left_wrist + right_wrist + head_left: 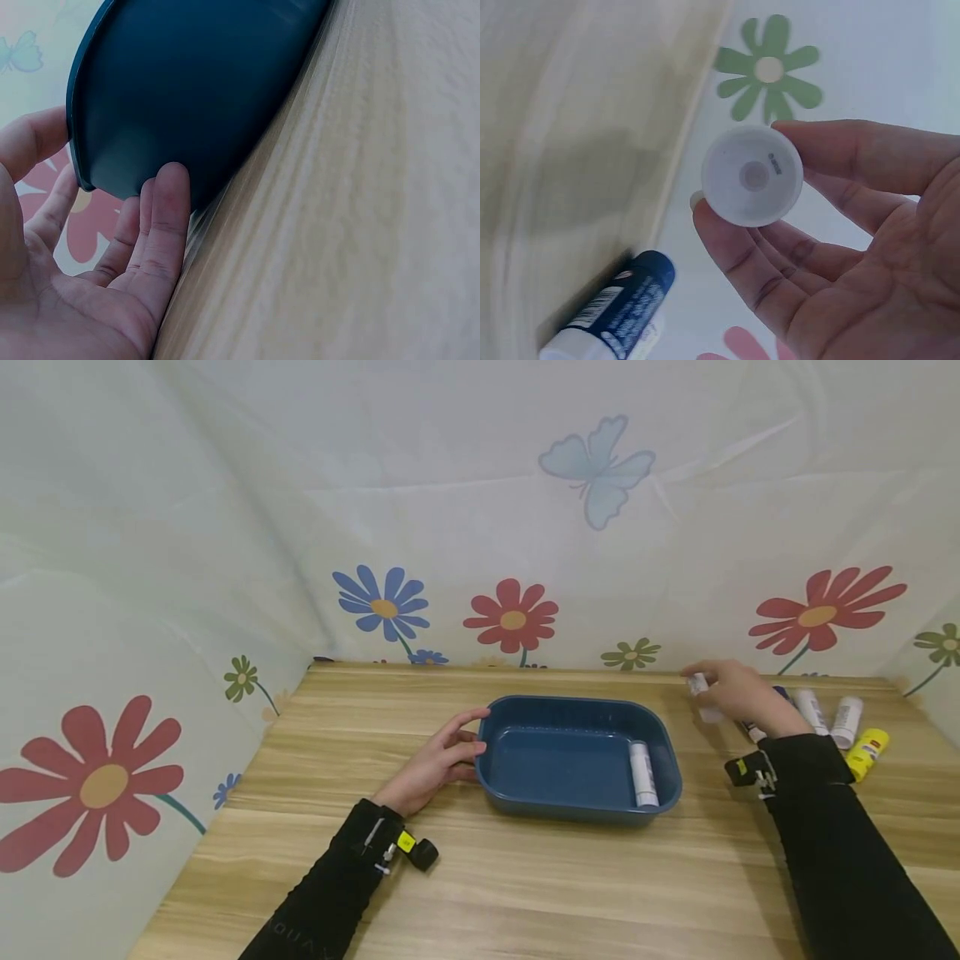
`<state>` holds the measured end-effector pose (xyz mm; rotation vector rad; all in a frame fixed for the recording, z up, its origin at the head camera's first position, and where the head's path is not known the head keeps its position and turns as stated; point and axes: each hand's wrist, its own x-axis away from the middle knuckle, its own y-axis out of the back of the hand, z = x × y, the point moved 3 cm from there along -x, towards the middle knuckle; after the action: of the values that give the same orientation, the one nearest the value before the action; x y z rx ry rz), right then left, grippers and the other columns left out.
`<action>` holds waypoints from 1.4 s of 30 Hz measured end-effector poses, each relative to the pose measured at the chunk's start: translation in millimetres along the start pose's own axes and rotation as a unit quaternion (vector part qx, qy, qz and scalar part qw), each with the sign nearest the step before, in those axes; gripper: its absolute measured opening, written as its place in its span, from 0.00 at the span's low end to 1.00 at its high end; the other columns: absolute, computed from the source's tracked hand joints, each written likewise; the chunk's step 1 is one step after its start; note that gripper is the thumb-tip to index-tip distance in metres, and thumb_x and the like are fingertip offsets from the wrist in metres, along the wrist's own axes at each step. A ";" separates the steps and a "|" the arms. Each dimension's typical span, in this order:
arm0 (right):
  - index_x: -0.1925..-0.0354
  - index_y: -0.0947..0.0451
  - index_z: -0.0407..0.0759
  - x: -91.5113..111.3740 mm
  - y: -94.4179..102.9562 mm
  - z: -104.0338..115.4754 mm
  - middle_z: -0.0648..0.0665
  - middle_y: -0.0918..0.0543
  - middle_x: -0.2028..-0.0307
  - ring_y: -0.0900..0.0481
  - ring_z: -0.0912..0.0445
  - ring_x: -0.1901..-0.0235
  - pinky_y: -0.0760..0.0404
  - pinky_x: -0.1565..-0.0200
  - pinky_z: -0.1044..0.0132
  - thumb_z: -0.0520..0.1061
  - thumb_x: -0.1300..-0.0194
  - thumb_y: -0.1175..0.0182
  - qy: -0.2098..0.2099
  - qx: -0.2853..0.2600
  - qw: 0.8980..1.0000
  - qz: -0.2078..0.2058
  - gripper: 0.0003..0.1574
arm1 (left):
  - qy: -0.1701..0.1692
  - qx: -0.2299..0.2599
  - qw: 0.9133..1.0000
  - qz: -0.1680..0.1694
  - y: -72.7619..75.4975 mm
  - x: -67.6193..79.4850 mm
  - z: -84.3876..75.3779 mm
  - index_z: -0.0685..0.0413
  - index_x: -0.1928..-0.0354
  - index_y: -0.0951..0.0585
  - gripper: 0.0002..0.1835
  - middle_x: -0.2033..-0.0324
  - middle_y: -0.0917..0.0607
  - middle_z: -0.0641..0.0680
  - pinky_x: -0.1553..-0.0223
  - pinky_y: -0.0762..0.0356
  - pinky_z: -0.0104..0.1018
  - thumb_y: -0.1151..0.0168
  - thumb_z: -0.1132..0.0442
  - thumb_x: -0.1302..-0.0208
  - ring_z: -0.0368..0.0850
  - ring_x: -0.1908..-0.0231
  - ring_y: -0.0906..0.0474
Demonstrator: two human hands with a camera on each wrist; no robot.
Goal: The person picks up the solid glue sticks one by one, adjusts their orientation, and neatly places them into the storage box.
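At the left end of the blue plastic tray (577,816), my left hand (438,760) rests its fingers and thumb against the outer wall and rim. In the left wrist view the fingers (171,202) lie nearly straight along that wall. A white glue stick (642,774) lies inside the tray near its right end. To the right of the tray, my right hand (742,697) pinches another white glue stick (735,199) between thumb and fingers. Its round base faces the right wrist camera. Below it in that view lies a dark blue glue stick (626,304) with a white end.
Beyond my right wrist lie two white glue sticks (847,722) and a yellow one (867,753) on the wooden table (570,893). A pale cloth (465,510) with printed flowers and a butterfly hangs along the table's back and left edges.
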<state>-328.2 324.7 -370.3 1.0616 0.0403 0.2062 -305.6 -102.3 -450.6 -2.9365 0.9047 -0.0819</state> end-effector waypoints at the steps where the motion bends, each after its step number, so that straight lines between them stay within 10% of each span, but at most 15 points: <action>1: 0.38 0.34 0.30 0.8 1.8 1.7 0.15 0.32 0.47 0.25 0.32 0.56 0.21 0.64 0.50 0.38 0.36 0.44 0.003 -0.001 1.000 -0.003 0.29 | -0.001 -0.001 1.000 -0.001 -0.1 0.3 -0.4 0.32 0.33 0.35 0.27 0.48 0.32 0.63 0.52 0.19 0.43 0.42 0.55 0.32 0.55 0.55 0.21; 25: 0.36 0.34 0.36 14.6 19.8 30.5 0.21 0.31 0.43 0.31 0.29 0.48 0.25 0.54 0.37 0.44 0.32 0.44 0.023 -0.026 0.999 -0.034 0.29 | -0.003 0.004 1.000 0.000 0.1 0.2 0.7 0.33 0.32 0.36 0.27 0.47 0.31 0.63 0.53 0.19 0.43 0.42 0.56 0.31 0.54 0.56 0.21; 42: 0.35 0.33 0.41 22.7 25.4 44.7 0.25 0.29 0.43 0.27 0.35 0.48 0.20 0.58 0.49 0.48 0.31 0.43 0.039 -0.068 0.997 -0.026 0.29 | -0.001 -0.001 1.000 -0.002 0.3 0.1 0.1 0.32 0.33 0.35 0.27 0.47 0.31 0.62 0.53 0.19 0.43 0.42 0.56 0.31 0.54 0.56 0.22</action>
<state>-303.8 302.3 -324.9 0.9150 0.1222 0.1993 -305.7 -102.5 -450.7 -2.9393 0.8975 -0.0783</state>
